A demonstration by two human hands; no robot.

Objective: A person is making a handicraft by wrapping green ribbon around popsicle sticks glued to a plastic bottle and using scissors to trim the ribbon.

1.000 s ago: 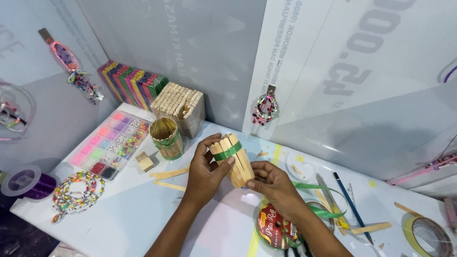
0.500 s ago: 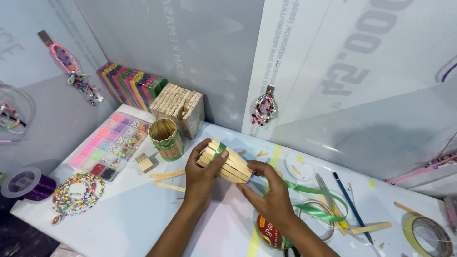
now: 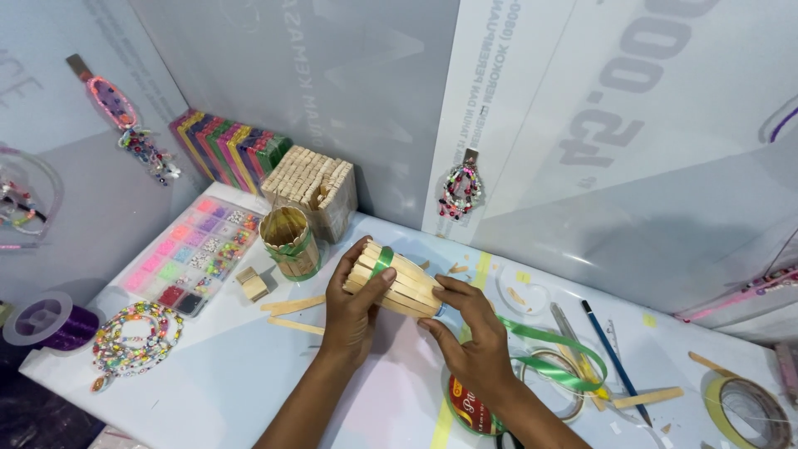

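Head view: the left hand [image 3: 353,303] and right hand [image 3: 471,333] both grasp a craft-stick cup [image 3: 397,278] banded with green ribbon [image 3: 549,353], tipped sideways above the bench [image 3: 224,374]. A finished stick cup [image 3: 291,241] stands at ten o'clock.

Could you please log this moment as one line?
left hand: grips stick cylinder | right hand: holds its end | green ribbon: around it

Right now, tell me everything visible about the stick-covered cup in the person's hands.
The stick cup is a cylinder clad in pale flat wooden sticks set side by side, with a green ribbon band near one end. It lies tilted on its side above the white table. The left hand grips the banded end; the right hand grips the other end.
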